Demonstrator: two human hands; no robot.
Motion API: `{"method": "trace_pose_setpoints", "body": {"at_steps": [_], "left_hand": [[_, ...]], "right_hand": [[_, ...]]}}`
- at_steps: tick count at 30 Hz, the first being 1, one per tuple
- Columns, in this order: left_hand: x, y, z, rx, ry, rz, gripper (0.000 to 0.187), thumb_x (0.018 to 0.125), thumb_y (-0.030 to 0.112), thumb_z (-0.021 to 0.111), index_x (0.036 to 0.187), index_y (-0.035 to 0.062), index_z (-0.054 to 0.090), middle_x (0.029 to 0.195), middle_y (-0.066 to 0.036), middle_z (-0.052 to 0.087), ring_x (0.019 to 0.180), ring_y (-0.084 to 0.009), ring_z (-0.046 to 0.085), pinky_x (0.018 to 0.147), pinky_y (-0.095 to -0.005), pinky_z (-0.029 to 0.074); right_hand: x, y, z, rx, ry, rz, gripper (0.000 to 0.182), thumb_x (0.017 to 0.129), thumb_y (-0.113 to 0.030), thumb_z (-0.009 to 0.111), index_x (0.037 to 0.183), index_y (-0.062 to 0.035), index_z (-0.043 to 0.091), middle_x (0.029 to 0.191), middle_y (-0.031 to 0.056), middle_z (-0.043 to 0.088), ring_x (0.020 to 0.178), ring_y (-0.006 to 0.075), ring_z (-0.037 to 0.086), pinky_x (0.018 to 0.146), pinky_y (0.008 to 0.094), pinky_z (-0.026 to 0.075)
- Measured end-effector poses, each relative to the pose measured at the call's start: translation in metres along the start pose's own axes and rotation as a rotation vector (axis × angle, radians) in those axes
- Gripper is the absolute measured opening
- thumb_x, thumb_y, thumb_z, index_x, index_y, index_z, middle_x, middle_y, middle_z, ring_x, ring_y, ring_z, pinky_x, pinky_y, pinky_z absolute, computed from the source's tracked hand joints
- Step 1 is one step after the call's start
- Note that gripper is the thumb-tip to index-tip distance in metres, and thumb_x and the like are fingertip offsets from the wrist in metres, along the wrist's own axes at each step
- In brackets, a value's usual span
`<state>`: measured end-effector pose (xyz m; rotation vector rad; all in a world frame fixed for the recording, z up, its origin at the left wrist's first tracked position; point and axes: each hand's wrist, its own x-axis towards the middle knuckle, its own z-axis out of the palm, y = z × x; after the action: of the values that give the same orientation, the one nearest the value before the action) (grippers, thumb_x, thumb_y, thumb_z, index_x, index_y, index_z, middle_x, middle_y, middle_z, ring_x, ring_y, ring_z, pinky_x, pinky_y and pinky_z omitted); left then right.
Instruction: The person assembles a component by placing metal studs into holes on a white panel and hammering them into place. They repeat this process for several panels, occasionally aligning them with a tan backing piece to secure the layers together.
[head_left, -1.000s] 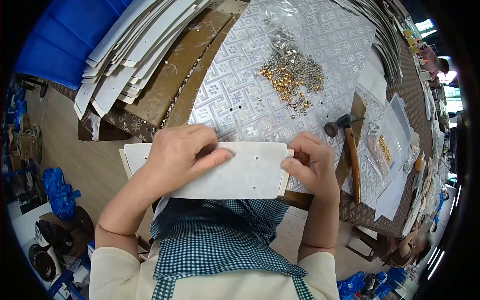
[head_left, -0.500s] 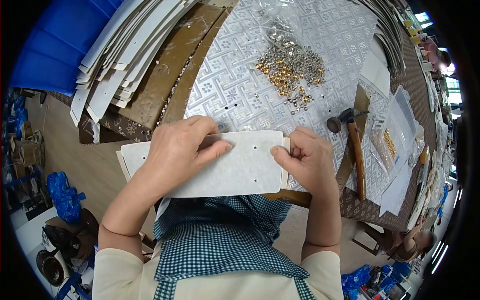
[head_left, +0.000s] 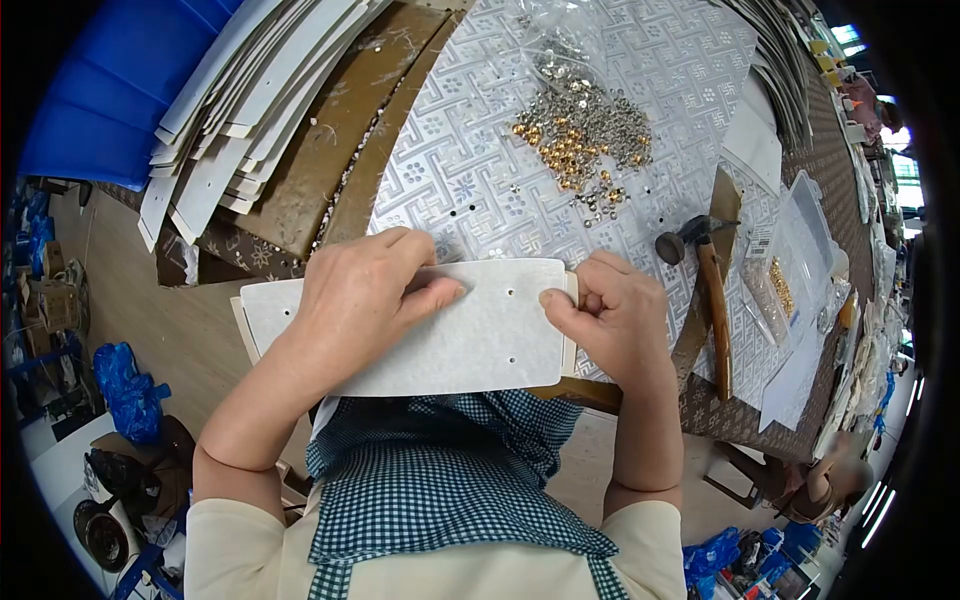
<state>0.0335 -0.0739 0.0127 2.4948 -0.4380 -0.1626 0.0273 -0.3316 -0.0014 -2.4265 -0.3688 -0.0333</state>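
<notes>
A white panel (head_left: 470, 335) with rounded corners and small punched holes lies across the table's near edge, over my lap. A cream layer shows beneath it at both ends. My left hand (head_left: 365, 285) grips its far edge, thumb on top and the other fingers behind. At the right end my right hand (head_left: 610, 310) pinches the panel, its fingers curled and its thumb lying along the surface. Beyond the panel, a heap of silver and gold metal studs (head_left: 590, 140) is spread on the patterned sheet (head_left: 440, 150).
A hammer (head_left: 712, 300) rests right of my right hand. Stacked white panels (head_left: 240, 110) lie at the far left beside a blue bin (head_left: 110, 90). Farther right are a clear plastic box (head_left: 805, 240) and grey strips (head_left: 785, 80). Another person (head_left: 815, 490) sits at lower right.
Almost nothing differs. The panel and both hands hold nearly the same position, and the view has shifted very slightly.
</notes>
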Motion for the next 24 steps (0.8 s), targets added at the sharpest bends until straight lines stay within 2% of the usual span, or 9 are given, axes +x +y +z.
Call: {"method": "trace_pose_setpoints", "body": {"at_steps": [3, 4, 6, 7, 10, 13, 16, 22, 24], "left_hand": [[0.002, 0.001, 0.001, 0.035, 0.007, 0.006, 0.029, 0.079, 0.028, 0.081, 0.083, 0.0051, 0.065, 0.077, -0.009, 0.068, 0.066, -0.0256, 0.068, 0.060, -0.0352, 0.052], [0.002, 0.001, 0.001, 0.041, 0.009, 0.013, 0.029, 0.079, 0.028, 0.081, 0.082, 0.0051, 0.064, 0.077, -0.009, 0.068, 0.066, -0.0260, 0.068, 0.060, -0.0355, 0.052], [0.001, 0.000, 0.001, 0.045, 0.017, 0.023, 0.029, 0.079, 0.028, 0.082, 0.082, 0.0050, 0.064, 0.077, -0.009, 0.068, 0.066, -0.0266, 0.067, 0.060, -0.0358, 0.052], [0.001, -0.001, 0.002, 0.041, 0.023, 0.027, 0.029, 0.079, 0.028, 0.082, 0.082, 0.0050, 0.064, 0.077, -0.009, 0.068, 0.066, -0.0269, 0.067, 0.061, -0.0359, 0.052], [0.001, -0.002, 0.004, 0.047, 0.029, 0.025, 0.029, 0.079, 0.027, 0.082, 0.082, 0.0049, 0.063, 0.076, -0.010, 0.068, 0.066, -0.0273, 0.067, 0.061, -0.0361, 0.052], [0.001, -0.001, 0.003, 0.055, 0.027, 0.020, 0.030, 0.079, 0.027, 0.082, 0.082, 0.0048, 0.063, 0.076, -0.010, 0.068, 0.066, -0.0275, 0.067, 0.061, -0.0363, 0.052], [0.001, 0.000, 0.002, 0.046, 0.014, 0.000, 0.030, 0.079, 0.028, 0.082, 0.082, 0.0046, 0.063, 0.076, -0.010, 0.067, 0.066, -0.0271, 0.067, 0.061, -0.0364, 0.052], [0.001, 0.001, 0.001, 0.046, 0.013, 0.002, 0.032, 0.080, 0.030, 0.081, 0.082, 0.0045, 0.063, 0.076, -0.010, 0.067, 0.066, -0.0258, 0.067, 0.062, -0.0363, 0.052], [0.001, 0.001, 0.002, 0.042, 0.013, 0.003, 0.032, 0.080, 0.031, 0.081, 0.082, 0.0046, 0.063, 0.076, -0.010, 0.067, 0.067, -0.0259, 0.067, 0.062, -0.0364, 0.052]], "right_hand": [[0.000, 0.000, -0.005, -0.032, -0.033, 0.007, 0.035, 0.076, -0.022, 0.079, 0.062, -0.0063, 0.052, 0.061, 0.0038, 0.051, 0.050, 0.0202, 0.049, 0.047, 0.0348, 0.037], [0.001, 0.000, -0.011, -0.033, -0.084, 0.016, 0.033, 0.078, -0.022, 0.079, 0.064, -0.0056, 0.054, 0.062, 0.0046, 0.052, 0.051, 0.0213, 0.051, 0.049, 0.0346, 0.039], [0.003, 0.010, -0.013, 0.092, -0.023, 0.035, 0.022, 0.077, -0.007, 0.080, 0.071, 0.0005, 0.060, 0.061, 0.0035, 0.048, 0.053, 0.0115, 0.043, 0.050, 0.0295, 0.035], [0.005, 0.008, -0.020, 0.158, 0.006, 0.078, 0.012, 0.080, -0.002, 0.076, 0.079, 0.0012, 0.064, 0.068, 0.0017, 0.052, 0.058, 0.0076, 0.044, 0.052, 0.0263, 0.036], [0.015, 0.018, -0.024, 0.242, 0.111, 0.152, 0.009, 0.083, 0.002, 0.072, 0.091, 0.0001, 0.068, 0.077, 0.0008, 0.055, 0.065, 0.0048, 0.046, 0.059, 0.0220, 0.041], [0.026, 0.022, -0.028, 0.122, 0.147, 0.137, 0.010, 0.084, 0.000, 0.072, 0.093, -0.0005, 0.066, 0.081, 0.0077, 0.061, 0.063, 0.0143, 0.059, 0.059, 0.0265, 0.048], [0.035, 0.024, -0.021, 0.082, 0.156, 0.032, 0.009, 0.085, 0.002, 0.070, 0.093, 0.0002, 0.068, 0.078, 0.0020, 0.058, 0.063, 0.0068, 0.048, 0.060, 0.0225, 0.044], [0.036, 0.023, -0.016, -0.006, 0.171, 0.044, 0.008, 0.087, 0.003, 0.068, 0.094, 0.0004, 0.066, 0.083, 0.0017, 0.063, 0.069, 0.0055, 0.056, 0.063, 0.0204, 0.047], [0.032, 0.020, -0.016, 0.171, 0.286, 0.060, 0.006, 0.088, 0.002, 0.068, 0.093, -0.0008, 0.065, 0.088, 0.0056, 0.067, 0.072, 0.0097, 0.063, 0.064, 0.0235, 0.051]]}}
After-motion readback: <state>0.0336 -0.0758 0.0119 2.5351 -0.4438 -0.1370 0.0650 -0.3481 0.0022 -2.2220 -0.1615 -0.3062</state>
